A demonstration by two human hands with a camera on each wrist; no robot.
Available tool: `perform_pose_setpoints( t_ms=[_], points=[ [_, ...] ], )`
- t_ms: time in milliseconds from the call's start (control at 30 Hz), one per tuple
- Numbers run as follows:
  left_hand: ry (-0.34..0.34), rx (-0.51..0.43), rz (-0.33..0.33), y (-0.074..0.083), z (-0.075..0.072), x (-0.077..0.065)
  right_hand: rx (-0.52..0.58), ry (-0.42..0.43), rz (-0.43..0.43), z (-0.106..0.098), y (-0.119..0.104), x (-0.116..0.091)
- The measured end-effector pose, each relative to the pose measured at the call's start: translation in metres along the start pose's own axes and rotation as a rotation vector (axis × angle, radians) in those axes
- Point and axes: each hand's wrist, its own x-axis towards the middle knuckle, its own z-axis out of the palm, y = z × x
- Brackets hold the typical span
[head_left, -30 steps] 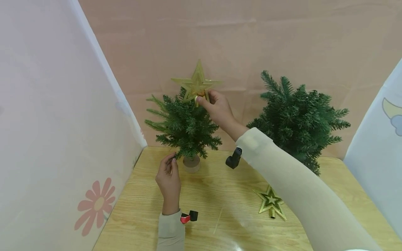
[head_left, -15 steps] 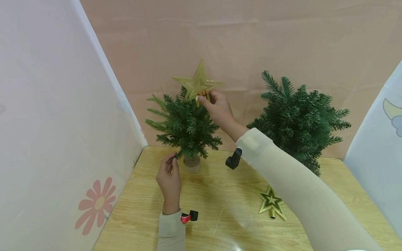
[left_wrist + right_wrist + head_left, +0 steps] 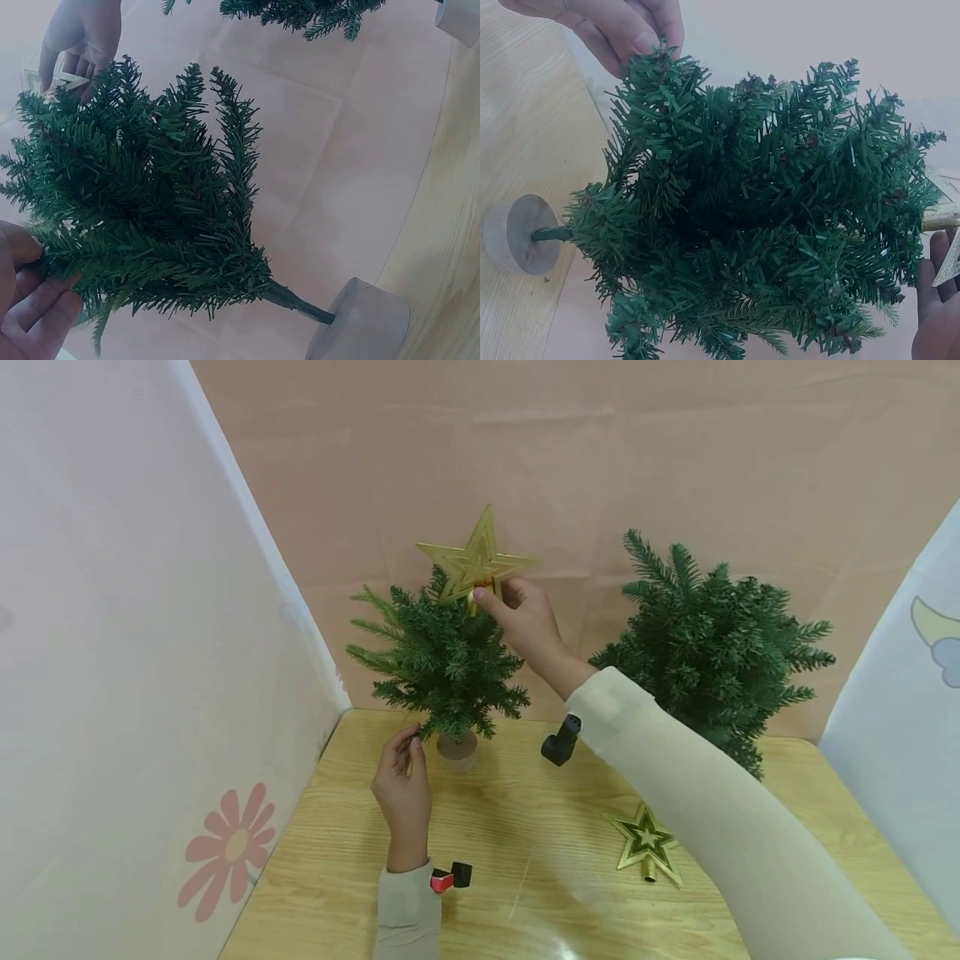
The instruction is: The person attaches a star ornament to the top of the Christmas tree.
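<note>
A small artificial Christmas tree [image 3: 453, 668] stands on a round base [image 3: 457, 752] at the left of the table. My right hand [image 3: 525, 618] pinches a gold star tree topper [image 3: 477, 560] by its lower part, right at the tree's top. In the right wrist view the topper's tube [image 3: 939, 218] meets the uppermost needles. Low on the tree's left side, my left hand [image 3: 405, 785] pinches the tip of a branch [image 3: 82, 259] between thumb and fingers.
A larger artificial tree [image 3: 705, 643] stands at the right rear, partly behind my right arm. A second gold star [image 3: 647, 843] lies on the wooden table [image 3: 480, 877] near that forearm. Cloth walls [image 3: 150, 610] rise on both sides and behind.
My right hand and the gold star topper have shifted slightly to the right, and the star's tilt has changed a little. My left hand stays at the branch.
</note>
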Motion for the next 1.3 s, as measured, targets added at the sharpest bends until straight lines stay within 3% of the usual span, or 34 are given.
perform_pose_setpoints(
  t_ms=[167, 333, 567, 733, 967, 1133, 1300],
  points=[
    [-0.004, -0.018, -0.005, 0.002, 0.001, -0.001, -0.053, 0.014, 0.037, -0.005, 0.0, -0.003],
    [-0.003, -0.026, 0.012, 0.003, 0.003, -0.001, -0.021, 0.011, 0.001, -0.007, 0.002, -0.006],
    [0.008, 0.017, 0.052, -0.025, 0.002, 0.003, -0.053, 0.019, 0.037, -0.014, 0.001, -0.012],
    [0.025, 0.079, 0.057, -0.005, 0.0, 0.007, 0.016, 0.001, -0.004, -0.015, 0.005, -0.019],
    [0.015, 0.032, 0.138, 0.033, -0.008, 0.006, 0.089, 0.054, -0.057, -0.021, 0.005, -0.04],
    [-0.052, -0.082, 0.173, 0.046, -0.009, 0.0, 0.157, 0.075, -0.088, -0.025, -0.011, -0.069],
    [-0.153, -0.157, 0.244, 0.058, -0.004, -0.007, 0.153, 0.104, -0.131, -0.028, -0.024, -0.102]
  ],
)
